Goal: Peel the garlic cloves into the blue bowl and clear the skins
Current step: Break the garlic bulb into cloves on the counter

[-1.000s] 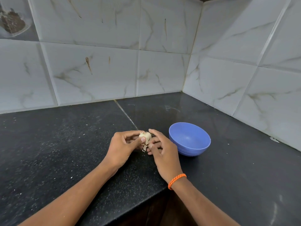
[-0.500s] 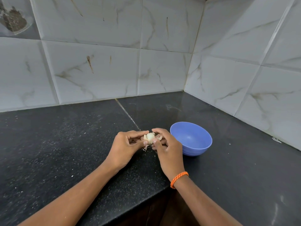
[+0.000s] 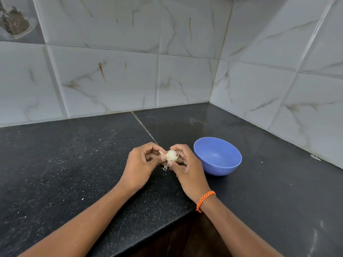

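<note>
- Since one second ago, more skin is off the pale, round garlic piece (image 3: 171, 155).
- My left hand (image 3: 142, 164) and right hand (image 3: 186, 166) both pinch it above the black stone counter (image 3: 55, 164).
- For dropping cloves, the empty blue plastic bowl (image 3: 217, 156) stands just beside my right hand, the nearer one.

Open bench (image 3: 74, 164) is left from 7 to 11 o'clock of the hands. At 3 o'clock the way is blocked by the blue bowl (image 3: 220, 165), just beside the right hand (image 3: 187, 169). Tiled walls (image 3: 115, 76) close off 12 and 2 o'clock, well apart.
</note>
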Tool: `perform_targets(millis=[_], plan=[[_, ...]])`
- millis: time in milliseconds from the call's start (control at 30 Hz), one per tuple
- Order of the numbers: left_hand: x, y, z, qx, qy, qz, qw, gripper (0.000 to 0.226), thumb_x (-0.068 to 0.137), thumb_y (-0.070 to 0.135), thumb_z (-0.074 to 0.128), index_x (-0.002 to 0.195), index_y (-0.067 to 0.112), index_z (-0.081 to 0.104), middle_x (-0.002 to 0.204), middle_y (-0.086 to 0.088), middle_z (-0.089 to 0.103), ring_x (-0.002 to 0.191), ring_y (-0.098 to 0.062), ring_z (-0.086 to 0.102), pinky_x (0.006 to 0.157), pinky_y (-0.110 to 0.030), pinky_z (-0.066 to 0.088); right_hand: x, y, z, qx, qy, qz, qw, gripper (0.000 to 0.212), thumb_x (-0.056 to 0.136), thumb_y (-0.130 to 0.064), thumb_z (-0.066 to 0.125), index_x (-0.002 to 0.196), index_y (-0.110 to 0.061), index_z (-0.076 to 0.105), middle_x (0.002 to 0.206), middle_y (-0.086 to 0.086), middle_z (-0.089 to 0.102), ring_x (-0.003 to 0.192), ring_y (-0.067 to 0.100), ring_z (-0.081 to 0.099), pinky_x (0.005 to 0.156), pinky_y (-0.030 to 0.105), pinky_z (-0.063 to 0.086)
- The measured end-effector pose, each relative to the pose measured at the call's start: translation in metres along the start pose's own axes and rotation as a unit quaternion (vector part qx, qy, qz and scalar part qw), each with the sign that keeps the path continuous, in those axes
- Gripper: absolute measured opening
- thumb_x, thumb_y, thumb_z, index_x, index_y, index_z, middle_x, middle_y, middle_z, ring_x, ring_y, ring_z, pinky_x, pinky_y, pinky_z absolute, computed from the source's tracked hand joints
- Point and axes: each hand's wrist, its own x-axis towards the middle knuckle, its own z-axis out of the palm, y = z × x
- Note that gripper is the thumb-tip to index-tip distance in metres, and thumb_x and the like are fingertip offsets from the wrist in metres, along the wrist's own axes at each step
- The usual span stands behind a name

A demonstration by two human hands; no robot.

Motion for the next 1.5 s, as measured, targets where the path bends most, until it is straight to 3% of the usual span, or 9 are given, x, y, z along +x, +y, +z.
perform_targets(millis=[133,300,433,533,767,967,1067,1267,1500], plan=[[-0.001,0.0,-0.001,0.102,-0.014,0.02,0.995,0.013,0.101,0.009,0.074,0.096,0.021,0.072,0.085,0.001,0.077,0.077,-0.018,0.075,0.079,-0.046,0.063,-0.002,-0.002,0.0,-0.05,-0.002,-0.005,0.999,0.056,0.1,-0.007,0.072,0.146,-0.037,0.062,0.132,-0.023,0.067,0.114,-0.012,0.063,0.101,0.01,0.05],[0.001,0.003,-0.005,0.259,-0.048,0.057,0.963,0.038,0.113,0.044,0.051,0.08,0.026,0.057,0.07,0.005,0.059,0.065,-0.015,0.053,0.064,-0.04,0.046,-0.006,-0.003,0.004,-0.139,0.026,-0.049,0.989,0.055,0.1,-0.007,0.072,0.146,-0.036,0.063,0.126,-0.007,0.074,0.116,0.008,0.066,0.097,0.01,0.049],[0.001,0.005,-0.002,0.203,-0.067,-0.007,0.977,0.045,0.112,0.041,0.054,0.073,0.024,0.067,0.065,-0.001,0.063,0.058,-0.012,0.053,0.064,-0.034,0.044,-0.006,-0.003,0.004,-0.14,0.06,-0.067,0.986,0.056,0.098,-0.002,0.072,0.142,-0.036,0.066,0.125,-0.008,0.075,0.113,0.008,0.067,0.1,0.021,0.055],[0.001,0.006,0.003,0.122,-0.073,-0.071,0.987,0.047,0.113,0.035,0.053,0.076,0.017,0.074,0.062,0.003,0.063,0.055,-0.007,0.051,0.062,-0.028,0.041,-0.006,-0.005,0.002,-0.111,0.066,-0.065,0.989,0.054,0.096,0.0,0.072,0.141,-0.03,0.068,0.13,-0.012,0.074,0.11,-0.008,0.065,0.099,0.009,0.049],[0.0,0.005,0.006,0.222,-0.008,0.025,0.975,0.039,0.11,0.024,0.061,0.072,0.029,0.068,0.062,0.008,0.064,0.057,-0.01,0.057,0.06,-0.028,0.046,-0.008,-0.011,0.009,-0.092,0.051,-0.014,0.994,0.055,0.105,-0.055,0.051,0.153,-0.028,0.057,0.136,-0.011,0.071,0.121,0.002,0.066,0.106,0.024,0.053],[-0.004,0.01,0.012,0.186,0.005,0.043,0.982,0.032,0.11,0.024,0.063,0.079,0.03,0.073,0.065,0.012,0.065,0.063,-0.013,0.061,0.061,-0.023,0.046,-0.003,-0.008,0.016,-0.068,0.042,0.009,0.997,0.034,0.11,-0.049,0.043,0.121,-0.025,0.065,0.104,-0.01,0.073,0.097,0.001,0.068,0.079,0.012,0.05],[-0.005,0.013,0.015,0.142,0.006,0.036,0.989,0.038,0.11,0.025,0.063,0.074,0.034,0.068,0.065,0.013,0.065,0.063,-0.007,0.059,0.063,-0.022,0.047,0.0,-0.007,0.019,0.008,0.046,0.026,0.999,0.03,0.114,-0.04,0.041,0.118,-0.024,0.067,0.105,-0.01,0.072,0.099,0.006,0.068,0.084,0.022,0.055],[-0.004,0.008,0.015,0.058,0.004,-0.032,0.998,0.041,0.112,0.022,0.06,0.072,0.029,0.069,0.063,0.009,0.063,0.057,-0.01,0.053,0.057,-0.025,0.043,0.001,-0.009,0.015,0.176,0.02,0.093,0.98,0.036,0.116,-0.032,0.038,0.118,-0.02,0.071,0.087,0.002,0.068,0.068,0.003,0.058,0.059,0.017,0.046],[-0.004,0.002,0.013,0.225,0.033,0.009,0.974,0.03,0.109,0.031,0.06,0.082,0.03,0.073,0.067,0.004,0.066,0.064,-0.018,0.06,0.066,-0.044,0.053,0.001,-0.01,0.014,0.186,0.03,0.108,0.976,0.039,0.116,-0.038,0.036,0.117,-0.018,0.069,0.076,0.0,0.063,0.063,0.009,0.049,0.054,0.024,0.04]])
